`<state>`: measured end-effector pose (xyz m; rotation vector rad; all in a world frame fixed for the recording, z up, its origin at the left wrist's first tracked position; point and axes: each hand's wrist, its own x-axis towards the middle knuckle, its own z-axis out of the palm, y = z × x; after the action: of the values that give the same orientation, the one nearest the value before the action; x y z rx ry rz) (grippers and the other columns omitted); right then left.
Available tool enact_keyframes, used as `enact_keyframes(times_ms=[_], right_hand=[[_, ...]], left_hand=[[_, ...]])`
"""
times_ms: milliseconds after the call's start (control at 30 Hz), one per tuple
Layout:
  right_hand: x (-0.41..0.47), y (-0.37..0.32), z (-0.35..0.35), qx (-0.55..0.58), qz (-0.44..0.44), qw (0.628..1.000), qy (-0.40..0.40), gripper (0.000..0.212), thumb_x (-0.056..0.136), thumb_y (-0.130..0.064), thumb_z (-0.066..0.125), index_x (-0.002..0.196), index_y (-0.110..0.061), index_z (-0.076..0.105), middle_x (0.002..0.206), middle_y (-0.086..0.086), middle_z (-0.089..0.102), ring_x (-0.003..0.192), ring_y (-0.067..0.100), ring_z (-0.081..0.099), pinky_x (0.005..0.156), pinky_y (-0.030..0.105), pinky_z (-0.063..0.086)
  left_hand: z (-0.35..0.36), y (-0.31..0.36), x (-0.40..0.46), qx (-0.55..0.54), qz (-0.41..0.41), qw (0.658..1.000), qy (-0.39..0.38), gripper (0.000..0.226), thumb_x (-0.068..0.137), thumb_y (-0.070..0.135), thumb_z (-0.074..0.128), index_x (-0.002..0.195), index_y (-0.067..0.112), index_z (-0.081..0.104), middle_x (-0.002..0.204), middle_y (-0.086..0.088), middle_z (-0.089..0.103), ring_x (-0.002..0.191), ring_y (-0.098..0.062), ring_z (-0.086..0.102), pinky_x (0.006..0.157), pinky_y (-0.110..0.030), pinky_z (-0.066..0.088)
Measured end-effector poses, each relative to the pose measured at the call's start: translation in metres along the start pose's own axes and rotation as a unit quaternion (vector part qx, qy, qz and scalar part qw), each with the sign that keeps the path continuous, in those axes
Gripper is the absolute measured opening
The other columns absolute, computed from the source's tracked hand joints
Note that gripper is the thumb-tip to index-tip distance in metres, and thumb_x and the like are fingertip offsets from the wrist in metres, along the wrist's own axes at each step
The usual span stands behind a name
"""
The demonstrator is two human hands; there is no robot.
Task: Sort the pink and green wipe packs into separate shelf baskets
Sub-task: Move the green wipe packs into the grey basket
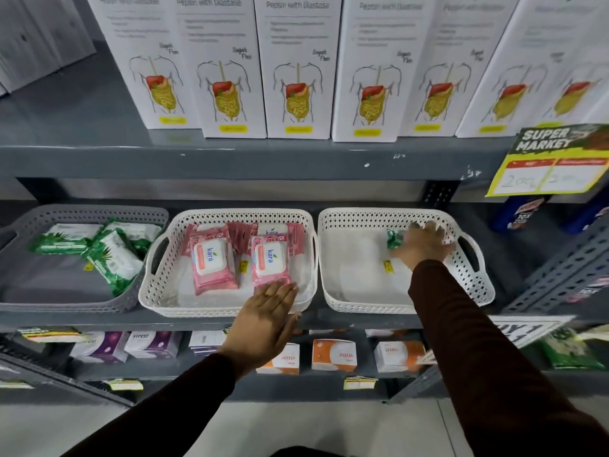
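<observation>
Three baskets stand side by side on the middle shelf. The grey basket [66,305] on the left holds several green wipe packs [112,255]. The white middle basket [230,214] holds several pink wipe packs [211,262]. My left hand [267,319] lies flat with fingers extended on the near end of a pink pack [269,258] at that basket's front rim. The white right basket [362,301] holds one green pack [394,239] near its back. My right hand [423,245] is closed over that green pack and hides most of it.
Tall white medicine boxes [298,67] fill the shelf above. A yellow supermarket price sign [550,163] hangs at the upper right. Small purple and orange boxes [334,356] line the shelf below. A grey slotted upright [560,275] stands to the right of the baskets.
</observation>
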<state>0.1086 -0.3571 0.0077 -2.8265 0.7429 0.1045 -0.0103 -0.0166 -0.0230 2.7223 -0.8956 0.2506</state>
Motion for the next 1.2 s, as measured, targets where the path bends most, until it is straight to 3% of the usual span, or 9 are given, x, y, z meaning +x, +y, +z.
enact_keyframes(times_ms=[33, 100, 167, 267, 400, 633, 767, 1000, 1200], right_hand=[[0.001, 0.007, 0.002, 0.044, -0.016, 0.998, -0.042, 0.095, 0.046, -0.055, 0.084, 0.128, -0.021, 0.049, 0.141, 0.011, 0.048, 0.13, 0.037, 0.045, 0.107, 0.056, 0.037], [0.0, 0.018, 0.001, 0.05, -0.031, 0.994, -0.095, 0.095, 0.051, -0.041, 0.088, 0.134, -0.023, 0.044, 0.136, 0.01, 0.05, 0.128, 0.038, 0.044, 0.103, 0.053, 0.043], [-0.002, 0.023, -0.004, 0.037, -0.02, 0.993, -0.108, 0.095, 0.057, -0.032, 0.089, 0.138, -0.021, 0.041, 0.134, 0.012, 0.054, 0.127, 0.039, 0.045, 0.102, 0.052, 0.045], [-0.008, 0.022, -0.007, 0.017, -0.016, 0.994, -0.107, 0.096, 0.051, -0.04, 0.089, 0.136, -0.023, 0.048, 0.134, 0.009, 0.057, 0.126, 0.036, 0.048, 0.101, 0.049, 0.044], [-0.036, 0.018, 0.003, 0.127, -0.074, 0.982, -0.115, 0.084, 0.051, -0.031, 0.088, 0.127, -0.024, 0.054, 0.119, 0.006, 0.066, 0.105, 0.03, 0.061, 0.091, 0.04, 0.052], [-0.08, -0.015, 0.021, 0.302, -0.079, 0.948, 0.054, 0.058, 0.062, -0.023, 0.083, 0.107, -0.027, 0.048, 0.103, 0.008, 0.069, 0.084, 0.03, 0.066, 0.075, 0.042, 0.057], [-0.101, -0.053, 0.01, 0.35, -0.089, 0.924, 0.127, 0.056, 0.066, -0.028, 0.083, 0.107, -0.029, 0.046, 0.099, 0.005, 0.067, 0.083, 0.03, 0.063, 0.071, 0.039, 0.053], [-0.144, -0.158, 0.014, 0.4, -0.205, 0.886, 0.116, 0.058, 0.065, -0.029, 0.088, 0.108, -0.032, 0.05, 0.105, -0.005, 0.068, 0.087, 0.018, 0.066, 0.07, 0.036, 0.056], [-0.18, -0.254, 0.04, 0.36, -0.312, 0.875, 0.086, 0.054, 0.062, -0.034, 0.088, 0.104, -0.025, 0.056, 0.104, 0.0, 0.069, 0.09, 0.023, 0.063, 0.07, 0.039, 0.053]], left_hand=[[0.0, 0.001, 0.001, 0.007, 0.003, 1.0, -0.007, 0.057, 0.102, 0.041, 0.023, 0.136, 0.005, 0.052, 0.138, -0.013, 0.056, 0.13, -0.031, 0.05, 0.109, -0.047, 0.038], [0.0, 0.003, 0.004, 0.018, 0.014, 1.0, -0.02, 0.06, 0.102, 0.044, 0.02, 0.138, 0.006, 0.05, 0.14, -0.012, 0.054, 0.132, -0.03, 0.048, 0.113, -0.047, 0.033], [0.0, 0.005, 0.006, 0.028, 0.02, 0.999, -0.03, 0.061, 0.102, 0.045, 0.019, 0.139, 0.006, 0.048, 0.142, -0.012, 0.052, 0.134, -0.03, 0.045, 0.115, -0.045, 0.026], [0.001, 0.006, 0.004, 0.031, 0.02, 0.999, -0.036, 0.061, 0.102, 0.047, 0.02, 0.142, 0.008, 0.044, 0.146, -0.01, 0.048, 0.137, -0.029, 0.041, 0.116, -0.043, 0.019], [-0.001, 0.003, -0.001, 0.026, 0.027, 0.999, -0.03, 0.059, 0.102, 0.046, 0.022, 0.143, 0.01, 0.043, 0.147, -0.008, 0.047, 0.138, -0.027, 0.04, 0.116, -0.044, 0.023], [-0.013, -0.032, -0.031, 0.015, -0.014, 0.999, -0.025, 0.059, 0.103, 0.046, 0.018, 0.144, 0.011, 0.042, 0.148, -0.006, 0.047, 0.14, -0.023, 0.037, 0.114, -0.045, 0.033], [-0.025, -0.065, -0.056, 0.018, -0.031, 0.999, -0.01, 0.051, 0.101, 0.04, 0.034, 0.142, 0.011, 0.045, 0.146, -0.006, 0.049, 0.137, -0.025, 0.041, 0.114, -0.043, 0.032], [-0.044, -0.114, -0.087, 0.012, -0.039, 0.999, 0.006, 0.049, 0.101, 0.037, 0.036, 0.138, 0.007, 0.05, 0.141, -0.009, 0.054, 0.135, -0.028, 0.044, 0.113, -0.043, 0.032], [-0.061, -0.158, -0.111, 0.02, -0.028, 0.999, 0.023, 0.046, 0.099, 0.033, 0.041, 0.132, 0.006, 0.056, 0.14, -0.008, 0.055, 0.133, -0.028, 0.046, 0.115, -0.037, 0.028]])
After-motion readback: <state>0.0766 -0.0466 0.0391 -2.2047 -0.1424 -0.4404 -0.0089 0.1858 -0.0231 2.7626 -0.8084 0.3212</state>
